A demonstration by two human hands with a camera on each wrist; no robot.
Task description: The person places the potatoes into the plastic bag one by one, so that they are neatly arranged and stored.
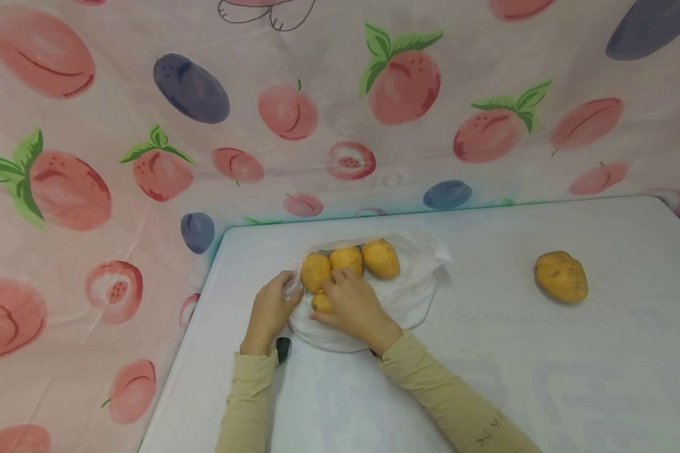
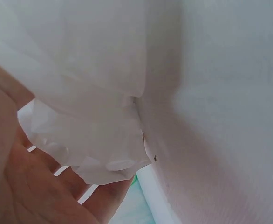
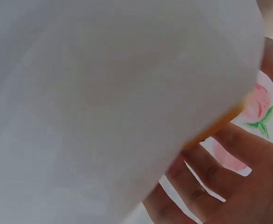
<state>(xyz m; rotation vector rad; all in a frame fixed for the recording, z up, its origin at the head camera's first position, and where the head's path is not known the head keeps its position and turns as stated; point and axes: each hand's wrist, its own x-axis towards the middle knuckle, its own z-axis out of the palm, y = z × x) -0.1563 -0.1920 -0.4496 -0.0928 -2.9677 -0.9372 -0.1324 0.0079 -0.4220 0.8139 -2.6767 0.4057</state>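
A thin white plastic bag [image 1: 413, 302] lies spread on the table, with several yellow potatoes on it. Three of these, including the right-hand potato [image 1: 381, 258], sit in a row along its far side. My left hand [image 1: 269, 311] holds the bag's left edge; in the left wrist view the white film [image 2: 99, 140] lies between thumb and fingers. My right hand [image 1: 354, 308] grips a nearer potato [image 1: 320, 302], largely covered by the fingers. In the right wrist view, plastic hides most of that potato, leaving an orange-yellow strip [image 3: 215, 127] beside the fingers.
Off to the right, a single potato [image 1: 561, 277] lies on the white table [image 1: 487, 352]. A fruit-print cloth [image 1: 317, 56] hangs behind the table and along its left side. Black wrist gear [image 1: 283, 349] shows by the left cuff.
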